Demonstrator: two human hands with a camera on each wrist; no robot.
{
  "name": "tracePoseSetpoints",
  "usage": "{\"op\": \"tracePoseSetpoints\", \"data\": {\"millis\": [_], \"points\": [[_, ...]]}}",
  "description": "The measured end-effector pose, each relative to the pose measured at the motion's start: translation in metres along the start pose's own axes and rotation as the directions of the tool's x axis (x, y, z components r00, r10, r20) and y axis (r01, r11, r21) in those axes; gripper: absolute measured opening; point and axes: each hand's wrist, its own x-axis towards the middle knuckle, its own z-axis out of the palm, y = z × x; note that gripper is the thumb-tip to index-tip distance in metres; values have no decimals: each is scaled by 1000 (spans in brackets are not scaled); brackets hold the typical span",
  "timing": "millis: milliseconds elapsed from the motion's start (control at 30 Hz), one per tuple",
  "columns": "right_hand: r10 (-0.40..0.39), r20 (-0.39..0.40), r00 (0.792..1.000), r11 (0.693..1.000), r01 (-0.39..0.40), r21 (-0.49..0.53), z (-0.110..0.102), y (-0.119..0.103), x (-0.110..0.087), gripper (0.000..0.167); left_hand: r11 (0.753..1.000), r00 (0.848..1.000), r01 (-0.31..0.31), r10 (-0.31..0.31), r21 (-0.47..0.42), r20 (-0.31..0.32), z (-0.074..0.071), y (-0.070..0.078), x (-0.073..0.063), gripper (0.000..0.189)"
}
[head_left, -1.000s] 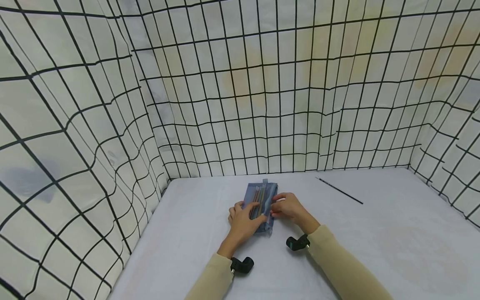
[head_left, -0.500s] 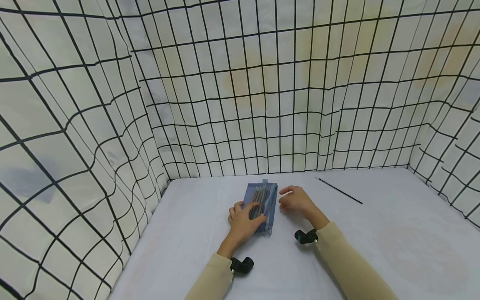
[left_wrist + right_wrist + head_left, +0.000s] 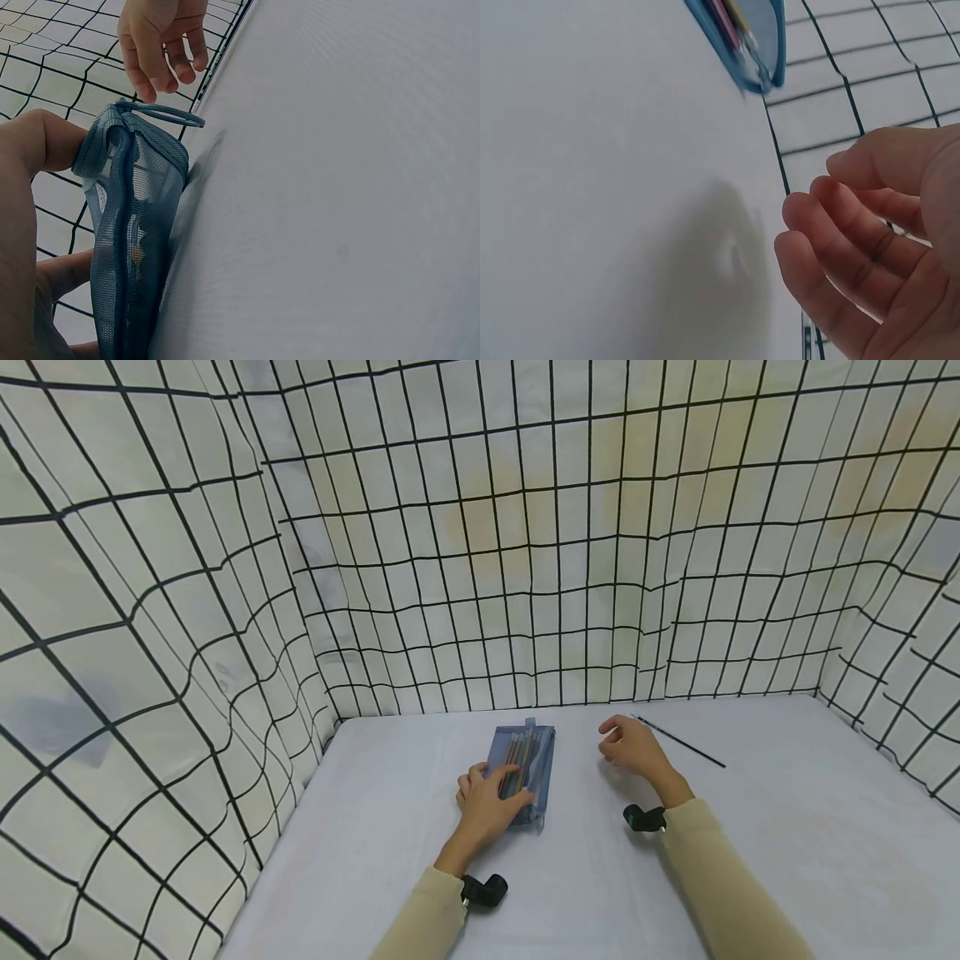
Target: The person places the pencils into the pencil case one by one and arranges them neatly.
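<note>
A blue mesh pouch (image 3: 546,772) lies on the table, with several slim coloured sticks, pencil- or brush-like, showing through it. My left hand (image 3: 483,810) holds the pouch, thumb near its front end and fingers spread over its top and left side. The pouch's zipper (image 3: 124,225) and pull loop (image 3: 169,114) show in the left wrist view. To the right, my right hand (image 3: 637,752) is over the table with fingers loosely bent, holding nothing. Right behind it lies a thin dark stick (image 3: 693,749) with a pale tip.
White cloth covers the table (image 3: 787,860). A white backdrop with a black grid net (image 3: 555,568) rises at the back and both sides. Each wrist carries a small black camera, such as the left wrist's camera (image 3: 486,891).
My right hand has left the pouch's right edge and moved right and slightly away, toward the dark stick. The left hand and the pouch have stayed put.
</note>
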Motion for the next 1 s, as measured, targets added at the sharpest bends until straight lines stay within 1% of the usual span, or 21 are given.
{"op": "tracePoseSetpoints", "data": {"millis": [100, 267, 367, 467, 567, 800, 1000], "points": [[-21, -9, 1000, 999, 21, -46, -9, 8, -1, 36, 1000, 1000, -2, 2, 1, 1, 0, 0, 0, 55], [-11, -25, 1000, 998, 9, -70, -24, 19, -2, 36, 1000, 1000, -1, 1, 5, -1, 1, 0, 1, 56], [-19, -54, 998, 995, 14, -94, -31, 27, -2, 36, 1000, 1000, 1, -1, 8, -2, 1, 0, 1, 56], [-45, -92, 995, 990, 32, -139, -37, 34, -3, 34, 1000, 1000, 3, -3, 12, -2, 2, 0, 1, 56], [-58, -112, 992, 985, 39, -168, -44, 40, -6, 33, 1000, 1000, 4, -4, 16, -3, 2, 0, 1, 56], [-36, -134, 990, 976, 6, -219, -55, 53, -12, 35, 1000, 1000, 2, -2, 29, -5, 2, 0, 1, 56], [-26, -148, 989, 974, -8, -228, -60, 60, -17, 34, 999, 1000, 1, -1, 33, -5, 3, -1, 1, 56]]}}
